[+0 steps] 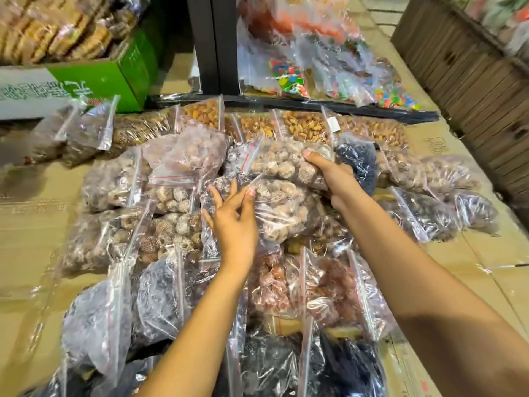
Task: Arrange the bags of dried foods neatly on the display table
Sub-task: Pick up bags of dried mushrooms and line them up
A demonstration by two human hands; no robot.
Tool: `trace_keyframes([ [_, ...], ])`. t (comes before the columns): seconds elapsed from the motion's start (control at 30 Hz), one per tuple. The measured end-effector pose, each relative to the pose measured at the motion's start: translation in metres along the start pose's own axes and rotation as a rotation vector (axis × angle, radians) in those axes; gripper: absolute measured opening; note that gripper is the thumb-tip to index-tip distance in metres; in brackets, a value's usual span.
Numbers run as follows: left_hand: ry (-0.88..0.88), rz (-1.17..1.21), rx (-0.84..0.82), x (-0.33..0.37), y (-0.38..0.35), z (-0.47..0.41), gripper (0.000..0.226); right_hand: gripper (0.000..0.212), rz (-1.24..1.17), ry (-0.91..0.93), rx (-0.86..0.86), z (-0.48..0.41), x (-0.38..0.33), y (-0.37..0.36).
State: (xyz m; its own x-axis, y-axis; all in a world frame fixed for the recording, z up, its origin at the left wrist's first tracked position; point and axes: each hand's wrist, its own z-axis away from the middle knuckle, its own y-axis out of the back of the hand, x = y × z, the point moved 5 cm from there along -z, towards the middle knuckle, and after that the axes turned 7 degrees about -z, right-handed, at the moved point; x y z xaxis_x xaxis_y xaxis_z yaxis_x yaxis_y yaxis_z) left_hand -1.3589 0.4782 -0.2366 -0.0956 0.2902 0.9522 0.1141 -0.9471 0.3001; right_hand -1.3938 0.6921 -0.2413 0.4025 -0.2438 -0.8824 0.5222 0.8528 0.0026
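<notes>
While the right hand (335, 179) grips a pale dried-fruit bag (286, 161) at 12 o'clock, fingers wrapped. Left hand (233, 222) rests spread on a neighbouring bag (283, 210).

Nut bags (303, 126) behind fruit bags (283, 207); box (100, 78) far left.

Single head-worn wide-angle view, looking forward and steeply down over the person's own forearms onto a cardboard-covered display table (34, 233) crowded with bags of dried foods (177, 156). Close range: left hand (233, 222) and right hand (333, 179) sit mid-frame, bags fill the bottom edge, frame edges bow from the lens. Far end shows a black post (213, 44), a green box (114, 78) at upper left and a wooden slatted wall (472, 81) at upper right; no second view to overlap.
</notes>
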Motion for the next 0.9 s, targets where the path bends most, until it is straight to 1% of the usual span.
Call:
trace_keyframes([
  [0.07, -0.002, 0.087, -0.028, 0.015, 0.005, 0.012, 0.021, 0.065, -0.011, 0.096, 0.039, 0.023, -0.007, 0.005],
  [0.1, -0.028, 0.066, -0.016, 0.024, 0.008, 0.019, 0.023, 0.054, -0.015, 0.154, 0.068, 0.033, -0.010, 0.011],
  [0.13, -0.050, 0.036, -0.002, 0.028, 0.010, 0.024, 0.026, 0.048, -0.025, 0.207, 0.095, 0.044, -0.012, 0.016],
  [0.2, -0.071, 0.029, -0.002, 0.036, 0.016, 0.041, 0.027, 0.048, -0.050, 0.269, 0.121, 0.069, -0.012, 0.033],
  [0.23, -0.071, 0.042, -0.004, 0.038, 0.019, 0.050, 0.025, 0.052, -0.085, 0.272, 0.118, 0.084, -0.010, 0.042],
  [0.27, -0.070, 0.056, 0.002, 0.039, 0.023, 0.058, 0.024, 0.060, -0.133, 0.263, 0.107, 0.094, -0.004, 0.053],
  [0.33, -0.088, 0.087, 0.024, 0.045, 0.035, 0.077, 0.025, 0.085, -0.248, 0.220, 0.089, 0.114, 0.010, 0.074],
  [0.43, -0.177, 0.037, 0.132, 0.052, 0.058, 0.098, 0.037, 0.110, -0.344, 0.187, 0.129, 0.129, 0.036, 0.109],
  [0.47, -0.206, 0.018, 0.164, 0.054, 0.064, 0.105, 0.039, 0.121, -0.354, 0.166, 0.149, 0.138, 0.043, 0.120],
  [0.5, -0.237, -0.004, 0.196, 0.056, 0.071, 0.111, 0.038, 0.127, -0.370, 0.158, 0.161, 0.147, 0.048, 0.130],
  [0.6, -0.319, -0.100, 0.273, 0.066, 0.086, 0.135, 0.039, 0.123, -0.412, 0.139, 0.154, 0.172, 0.064, 0.151],
  [0.7, -0.384, -0.168, 0.299, 0.072, 0.095, 0.157, 0.039, 0.139, -0.430, 0.138, 0.122, 0.195, 0.077, 0.160],
  [0.77, -0.405, -0.177, 0.290, 0.065, 0.104, 0.162, 0.039, 0.141, -0.433, 0.172, 0.107, 0.209, 0.084, 0.162],
  [0.83, -0.376, -0.177, 0.259, 0.053, 0.116, 0.160, 0.041, 0.142, -0.432, 0.178, 0.129, 0.225, 0.091, 0.158],
  [0.9, -0.300, -0.145, 0.190, 0.039, 0.128, 0.150, 0.047, 0.142, -0.464, 0.208, 0.153, 0.241, 0.098, 0.150],
])
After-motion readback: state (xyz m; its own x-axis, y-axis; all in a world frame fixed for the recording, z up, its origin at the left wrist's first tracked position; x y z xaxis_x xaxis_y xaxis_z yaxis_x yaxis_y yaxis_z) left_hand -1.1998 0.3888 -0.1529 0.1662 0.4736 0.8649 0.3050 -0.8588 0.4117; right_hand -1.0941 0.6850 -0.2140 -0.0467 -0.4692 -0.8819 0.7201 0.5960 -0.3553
